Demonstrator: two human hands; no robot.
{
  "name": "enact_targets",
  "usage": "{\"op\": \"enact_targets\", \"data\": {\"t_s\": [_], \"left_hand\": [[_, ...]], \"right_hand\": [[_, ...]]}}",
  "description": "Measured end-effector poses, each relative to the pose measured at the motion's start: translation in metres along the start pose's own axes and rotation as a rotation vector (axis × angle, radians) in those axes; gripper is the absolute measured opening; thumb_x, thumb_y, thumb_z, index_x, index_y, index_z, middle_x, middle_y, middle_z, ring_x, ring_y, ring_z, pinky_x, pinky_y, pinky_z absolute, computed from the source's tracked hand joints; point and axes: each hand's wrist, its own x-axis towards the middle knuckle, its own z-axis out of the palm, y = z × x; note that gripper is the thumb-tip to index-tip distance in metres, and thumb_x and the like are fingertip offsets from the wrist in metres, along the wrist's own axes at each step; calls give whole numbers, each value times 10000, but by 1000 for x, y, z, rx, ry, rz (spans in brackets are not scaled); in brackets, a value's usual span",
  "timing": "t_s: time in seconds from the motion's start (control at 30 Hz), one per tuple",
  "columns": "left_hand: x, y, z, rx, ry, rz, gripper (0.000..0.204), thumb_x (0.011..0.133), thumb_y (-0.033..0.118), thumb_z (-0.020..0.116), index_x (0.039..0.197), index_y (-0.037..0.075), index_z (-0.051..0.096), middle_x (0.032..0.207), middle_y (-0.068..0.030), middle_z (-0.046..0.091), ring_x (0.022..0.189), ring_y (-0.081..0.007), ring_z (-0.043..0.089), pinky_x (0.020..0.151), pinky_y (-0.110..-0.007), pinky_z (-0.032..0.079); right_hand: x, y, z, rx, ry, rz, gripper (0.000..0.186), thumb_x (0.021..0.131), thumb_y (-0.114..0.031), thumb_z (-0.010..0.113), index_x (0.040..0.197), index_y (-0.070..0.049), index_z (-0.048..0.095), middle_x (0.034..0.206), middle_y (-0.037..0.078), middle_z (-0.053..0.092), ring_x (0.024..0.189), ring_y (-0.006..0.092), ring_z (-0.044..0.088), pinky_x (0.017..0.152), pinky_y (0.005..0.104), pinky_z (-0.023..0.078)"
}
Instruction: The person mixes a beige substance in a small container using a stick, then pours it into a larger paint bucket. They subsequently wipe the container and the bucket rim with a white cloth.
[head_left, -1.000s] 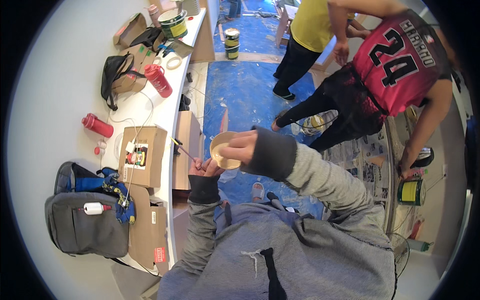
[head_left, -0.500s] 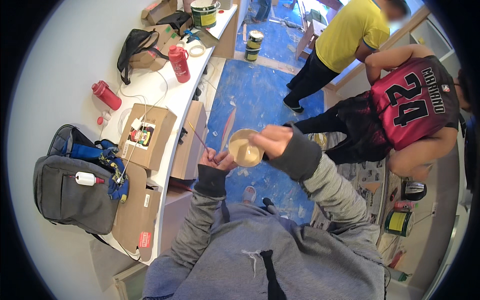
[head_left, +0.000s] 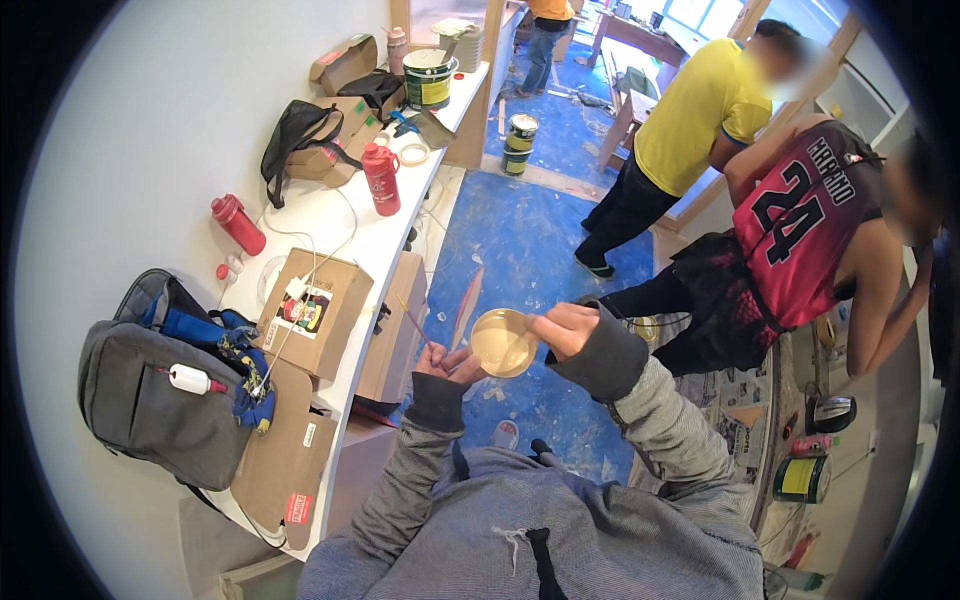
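A round, shallow cup [head_left: 503,352] with beige, paint-like content is held in front of my body, its open top facing up. My left hand [head_left: 447,364] is closed around a thin stick-like brush [head_left: 412,318] that slants up to the left. Its fingertips also touch the cup's left side. My right hand [head_left: 565,330] is at the cup's right rim, fingers curled and pressed together. Whether those fingers pinch the rim or some small thing is hidden.
On the left, a white counter [head_left: 335,400] carries a cardboard box [head_left: 330,345], grey backpack [head_left: 165,400], red bottles [head_left: 381,180] and a paint bucket [head_left: 430,80]. Blue sheeting [head_left: 510,245] covers the floor. Two people stand close at right, near newspaper [head_left: 720,415] and another bucket [head_left: 800,478].
My right hand has drawn back from over the cup to its right rim, uncovering more of the inside. The view has shifted upward. The person in the red jersey has moved an arm.
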Motion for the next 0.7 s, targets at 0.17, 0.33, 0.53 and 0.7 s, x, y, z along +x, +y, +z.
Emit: {"op": "enact_targets", "data": {"t_s": [0.17, 0.33, 0.53, 0.7], "left_hand": [[-2, 3, 4, 6, 10, -11, 457, 798, -73, 679, 909, 104, 272, 1062, -232, 582, 988, -289, 647, 825, -404, 595], [0, -5, -6, 18, 23, -8, 451, 803, -78, 670, 911, 105, 271, 1043, -217, 580, 1006, -280, 636, 831, -417, 591], [-3, -1, 6, 17, 9, -1, 450, 809, -72, 671, 912, 117, 275, 1039, -204, 582, 1025, -272, 627, 844, -441, 581], [0, -3, 2, -20, 30, -10, 462, 808, -72, 674, 907, 119, 265, 1024, -194, 581, 1015, -279, 630, 845, -445, 578]], "right_hand": [[9, -9, 7, 171, 75, -102, 287, 702, 31, 654, 980, 3, 588, 697, 107, 565, 656, 283, 607, 577, 364, 498], [-5, 3, 4, 97, 1, -40, 287, 691, 32, 649, 969, -4, 588, 711, 105, 549, 666, 271, 594, 568, 364, 490], [12, -10, 3, 137, 157, -92, 263, 693, 16, 657, 943, -9, 578, 739, 101, 572, 696, 281, 608, 598, 363, 509], [-6, 3, 2, 174, 34, -88, 299, 674, 24, 663, 961, -3, 583, 749, 108, 589, 716, 283, 622, 616, 369, 517]]}}
